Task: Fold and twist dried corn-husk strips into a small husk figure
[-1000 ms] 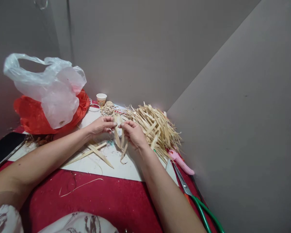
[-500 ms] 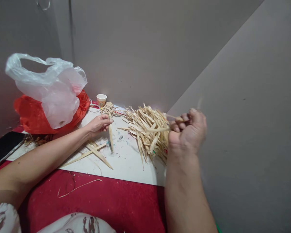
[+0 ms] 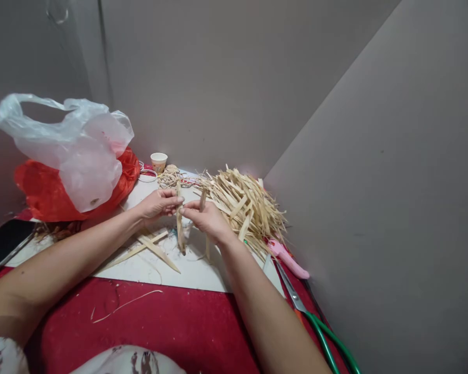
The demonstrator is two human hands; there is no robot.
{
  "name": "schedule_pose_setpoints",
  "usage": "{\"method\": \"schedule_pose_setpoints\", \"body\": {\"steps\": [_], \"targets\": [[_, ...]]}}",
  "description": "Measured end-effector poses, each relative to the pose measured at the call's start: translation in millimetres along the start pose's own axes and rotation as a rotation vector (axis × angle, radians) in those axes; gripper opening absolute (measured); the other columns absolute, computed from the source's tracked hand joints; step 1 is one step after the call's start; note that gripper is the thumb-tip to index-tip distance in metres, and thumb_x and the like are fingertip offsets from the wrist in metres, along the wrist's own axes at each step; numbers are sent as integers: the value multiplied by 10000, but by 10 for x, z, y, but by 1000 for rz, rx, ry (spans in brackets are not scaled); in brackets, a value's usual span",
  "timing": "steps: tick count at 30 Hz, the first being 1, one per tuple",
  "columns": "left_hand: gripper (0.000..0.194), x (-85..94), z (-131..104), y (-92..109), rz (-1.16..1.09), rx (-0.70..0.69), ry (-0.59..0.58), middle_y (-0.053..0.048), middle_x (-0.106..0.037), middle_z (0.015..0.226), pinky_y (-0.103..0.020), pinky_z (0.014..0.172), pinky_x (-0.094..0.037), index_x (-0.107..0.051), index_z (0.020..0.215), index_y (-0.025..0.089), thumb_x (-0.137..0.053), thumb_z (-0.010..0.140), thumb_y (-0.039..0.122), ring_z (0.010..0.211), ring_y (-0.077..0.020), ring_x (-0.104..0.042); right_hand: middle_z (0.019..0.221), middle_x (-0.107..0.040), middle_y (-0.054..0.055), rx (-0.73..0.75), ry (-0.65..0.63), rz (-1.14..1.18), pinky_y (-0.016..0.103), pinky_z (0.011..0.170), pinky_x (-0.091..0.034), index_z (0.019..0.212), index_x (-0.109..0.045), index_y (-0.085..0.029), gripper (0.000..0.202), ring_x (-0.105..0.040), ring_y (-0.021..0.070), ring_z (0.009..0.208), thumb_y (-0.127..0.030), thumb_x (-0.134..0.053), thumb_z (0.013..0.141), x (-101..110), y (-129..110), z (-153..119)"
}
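Observation:
Pinched in my left hand [image 3: 160,203] is a pale dried strip [image 3: 180,228], held upright above the white board [image 3: 197,278]. My right hand [image 3: 207,218] is beside it, thumb and forefinger closed at the strip's edge near my left fingertips. A second strip [image 3: 203,199] passes through my right hand, its lower part hanging beneath the palm. Just right of my hands lies a thick pile of dried strips [image 3: 249,200]. Two loose strips [image 3: 158,252] cross on the board below my left hand.
A white and red plastic bag [image 3: 89,161] stands at the left, near a dark phone-like slab [image 3: 5,239]. Behind my hands are a paper cup [image 3: 158,162] and coiled cord [image 3: 171,177]. Green-handled scissors [image 3: 296,300] and a pink-handled tool [image 3: 290,262] lie at the right.
My right hand has come from the right over to my left hand, uncovering the scissors and the pink tool. The view has shifted slightly. My left hand still holds its strip.

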State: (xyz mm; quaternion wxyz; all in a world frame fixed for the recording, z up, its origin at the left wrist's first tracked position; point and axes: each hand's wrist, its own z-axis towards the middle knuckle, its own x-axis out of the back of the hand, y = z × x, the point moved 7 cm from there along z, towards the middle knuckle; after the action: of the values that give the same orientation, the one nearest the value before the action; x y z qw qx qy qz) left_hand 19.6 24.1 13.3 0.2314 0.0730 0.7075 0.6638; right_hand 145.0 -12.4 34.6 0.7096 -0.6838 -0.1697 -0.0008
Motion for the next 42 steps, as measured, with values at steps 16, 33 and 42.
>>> {"method": "schedule_pose_setpoints", "body": {"steps": [16,33,42], "targets": [[219,-40,-31,24,151,33,-69,-9,-579,548,-188,488,-376,-653,657,115,-807,643,270,488,-72,-510,519,-474,-43,66,125,-65,230,500,-282,627,-596,-155,227,-370,86,499,-374,-644,664,71,42,6],[163,254,56,38,-158,40,178,-64,-688,736,-193,501,-489,-575,704,116,-737,687,131,566,-98,-614,507,-355,-94,335,968,169,198,412,-242,660,-408,-233,154,-303,73,430,-259,-556,696,1344,-456,-489],[264,172,24,85,-76,-22,147,-7,-600,641,-204,544,-485,-588,646,128,-826,618,238,612,-97,-587,657,-584,-40,314,628,228,184,401,-212,675,-465,-206,155,-329,49,443,-240,-616,677,1152,-657,-540]]}}
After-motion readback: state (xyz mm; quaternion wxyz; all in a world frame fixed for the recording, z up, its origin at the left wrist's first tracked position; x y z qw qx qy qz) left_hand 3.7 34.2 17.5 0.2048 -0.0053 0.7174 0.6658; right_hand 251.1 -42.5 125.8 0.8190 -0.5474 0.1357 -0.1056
